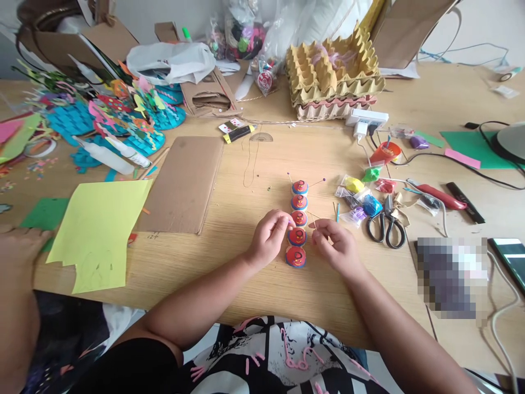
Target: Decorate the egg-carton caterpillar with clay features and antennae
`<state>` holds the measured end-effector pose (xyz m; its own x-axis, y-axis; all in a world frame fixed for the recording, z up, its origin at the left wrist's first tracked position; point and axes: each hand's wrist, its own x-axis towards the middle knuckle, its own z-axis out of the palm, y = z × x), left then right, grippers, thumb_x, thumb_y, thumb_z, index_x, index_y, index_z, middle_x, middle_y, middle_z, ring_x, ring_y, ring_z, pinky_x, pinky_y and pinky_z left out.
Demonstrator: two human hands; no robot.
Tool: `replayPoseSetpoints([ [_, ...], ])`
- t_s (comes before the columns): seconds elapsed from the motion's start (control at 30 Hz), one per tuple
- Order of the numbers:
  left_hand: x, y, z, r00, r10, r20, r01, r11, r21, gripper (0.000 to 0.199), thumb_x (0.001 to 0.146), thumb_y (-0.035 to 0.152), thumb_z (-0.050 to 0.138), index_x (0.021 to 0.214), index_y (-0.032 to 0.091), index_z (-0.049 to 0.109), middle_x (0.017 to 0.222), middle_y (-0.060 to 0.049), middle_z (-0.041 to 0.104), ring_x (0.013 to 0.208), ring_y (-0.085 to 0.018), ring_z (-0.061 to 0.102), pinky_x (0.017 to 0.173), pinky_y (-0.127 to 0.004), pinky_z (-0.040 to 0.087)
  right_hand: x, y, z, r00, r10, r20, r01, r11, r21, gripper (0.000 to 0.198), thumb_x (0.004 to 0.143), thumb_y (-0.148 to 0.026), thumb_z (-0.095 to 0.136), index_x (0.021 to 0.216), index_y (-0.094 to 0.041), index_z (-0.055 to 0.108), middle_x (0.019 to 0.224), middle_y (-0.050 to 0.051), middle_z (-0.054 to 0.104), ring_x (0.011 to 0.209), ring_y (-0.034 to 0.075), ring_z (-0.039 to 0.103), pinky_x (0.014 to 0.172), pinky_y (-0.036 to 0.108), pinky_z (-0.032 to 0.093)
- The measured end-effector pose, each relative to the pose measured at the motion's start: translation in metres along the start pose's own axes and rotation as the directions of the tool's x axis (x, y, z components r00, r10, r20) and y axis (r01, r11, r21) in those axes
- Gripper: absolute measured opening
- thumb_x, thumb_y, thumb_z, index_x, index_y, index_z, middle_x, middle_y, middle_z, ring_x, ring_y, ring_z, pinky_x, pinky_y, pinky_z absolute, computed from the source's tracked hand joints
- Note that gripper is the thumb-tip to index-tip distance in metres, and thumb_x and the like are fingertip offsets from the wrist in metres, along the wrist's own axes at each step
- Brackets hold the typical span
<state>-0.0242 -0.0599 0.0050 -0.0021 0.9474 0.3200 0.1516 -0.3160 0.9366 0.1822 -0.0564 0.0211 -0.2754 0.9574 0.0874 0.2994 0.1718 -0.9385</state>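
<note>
A row of round red pieces with blue rims runs away from me on the table, each marked with dark and yellow shapes. Two thin sticks tipped with purple balls stick out from the farthest piece. My left hand is closed in a pinch left of the row, with a small purple bit at its fingertips. On the other side, my right hand pinches a thin stick between thumb and forefinger. Its curled fingers hide the stick's lower end.
Scissors and bagged coloured clay lie to the right, near an orange cup. Cardboard and yellow paper lie left. Egg trays stand behind. Another person's hand rests at far left.
</note>
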Motion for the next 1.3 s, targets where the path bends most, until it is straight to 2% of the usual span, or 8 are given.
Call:
replayPoseSetpoints([
  [0.23, 0.000, 0.001, 0.001, 0.996, 0.068, 0.054, -0.072, 0.994, 0.080, 0.035, 0.110, 0.044, 0.050, 0.091, 0.020, 0.067, 0.087, -0.005, 0.071, 0.083, -0.016, 0.065, 0.078, -0.030, 0.052, -0.004, -0.001, -0.001, 0.997, -0.071, 0.011, 0.071, 0.996, 0.049, 0.037, 0.105, -0.049, 0.056, 0.082, -0.021, 0.063, 0.076, 0.004, 0.067, 0.070, 0.016, 0.060, 0.068, 0.030, 0.050],
  [0.33, 0.000, 0.005, 0.001, 0.984, 0.151, 0.093, -0.164, 0.977, 0.139, 0.027, 0.107, 0.039, 0.056, 0.093, 0.020, 0.068, 0.087, -0.004, 0.072, 0.083, -0.016, 0.065, 0.079, -0.031, 0.051, -0.004, 0.003, 0.002, 1.000, 0.008, 0.003, -0.008, 0.974, 0.228, 0.029, 0.102, -0.049, 0.062, 0.112, -0.022, 0.067, 0.074, 0.001, 0.067, 0.069, 0.016, 0.064, 0.066, 0.030, 0.053],
  [0.4, 0.000, 0.008, 0.001, 0.975, 0.194, 0.104, -0.208, 0.968, 0.140, 0.026, 0.108, 0.036, 0.056, 0.091, 0.020, 0.068, 0.085, -0.004, 0.071, 0.083, -0.016, 0.065, 0.080, -0.031, 0.051, -0.004, 0.006, 0.002, 1.000, 0.028, 0.010, -0.030, 0.949, 0.315, 0.043, 0.101, -0.046, 0.065, 0.138, -0.023, 0.058, 0.070, -0.002, 0.067, 0.065, 0.016, 0.064, 0.064, 0.030, 0.054],
  [0.47, -0.001, 0.009, 0.000, 0.973, 0.212, 0.091, -0.223, 0.967, 0.127, 0.030, 0.109, 0.035, 0.053, 0.088, 0.020, 0.067, 0.083, -0.003, 0.071, 0.081, -0.016, 0.064, 0.079, -0.031, 0.051, -0.005, 0.007, 0.002, 1.000, 0.011, 0.020, -0.017, 0.938, 0.347, 0.045, 0.103, -0.042, 0.063, 0.143, -0.025, 0.057, 0.071, -0.002, 0.070, 0.066, 0.016, 0.066, 0.066, 0.030, 0.055],
  [0.6, -0.001, 0.009, -0.001, 0.970, 0.234, 0.069, -0.242, 0.962, 0.128, 0.029, 0.109, 0.034, 0.054, 0.086, 0.020, 0.066, 0.081, -0.003, 0.071, 0.080, -0.015, 0.064, 0.078, -0.031, 0.051, -0.008, 0.008, 0.002, 0.998, -0.047, 0.041, 0.031, 0.944, 0.328, 0.027, 0.106, -0.040, 0.059, 0.122, -0.024, 0.072, 0.088, 0.004, 0.081, 0.080, 0.017, 0.075, 0.077, 0.031, 0.060],
  [0.77, -0.002, 0.008, 0.001, 0.936, 0.344, 0.075, -0.352, 0.919, 0.178, 0.007, 0.100, 0.026, 0.071, 0.096, 0.021, 0.069, 0.089, -0.002, 0.074, 0.086, -0.015, 0.067, 0.078, -0.029, 0.052, -0.009, 0.009, 0.003, 0.996, -0.065, 0.052, 0.048, 0.960, 0.277, 0.028, 0.104, -0.044, 0.063, 0.105, -0.022, 0.080, 0.100, 0.008, 0.084, 0.090, 0.020, 0.079, 0.085, 0.035, 0.063],
  [0.93, -0.003, 0.009, 0.002, 0.898, 0.430, 0.095, -0.440, 0.874, 0.205, 0.014, 0.091, 0.027, 0.082, 0.095, 0.022, 0.070, 0.086, -0.001, 0.073, 0.083, -0.015, 0.067, 0.078, -0.029, 0.053, -0.006, 0.000, -0.001, 0.989, -0.101, 0.106, 0.073, 0.967, 0.244, 0.024, 0.097, -0.043, 0.073, 0.099, -0.021, 0.082, 0.093, 0.007, 0.083, 0.084, 0.019, 0.077, 0.081, 0.031, 0.061],
  [1.3, -0.006, 0.009, 0.003, 0.841, 0.511, 0.178, -0.541, 0.790, 0.289, 0.014, 0.092, 0.020, 0.078, 0.105, 0.025, 0.075, 0.089, -0.001, 0.072, 0.086, -0.016, 0.067, 0.081, -0.031, 0.057, -0.004, 0.003, 0.006, 0.984, -0.044, 0.174, -0.019, 0.938, 0.346, 0.023, 0.088, -0.042, 0.082, 0.089, -0.019, 0.079, 0.083, 0.006, 0.081, 0.073, 0.017, 0.072, 0.071, 0.029, 0.059],
])
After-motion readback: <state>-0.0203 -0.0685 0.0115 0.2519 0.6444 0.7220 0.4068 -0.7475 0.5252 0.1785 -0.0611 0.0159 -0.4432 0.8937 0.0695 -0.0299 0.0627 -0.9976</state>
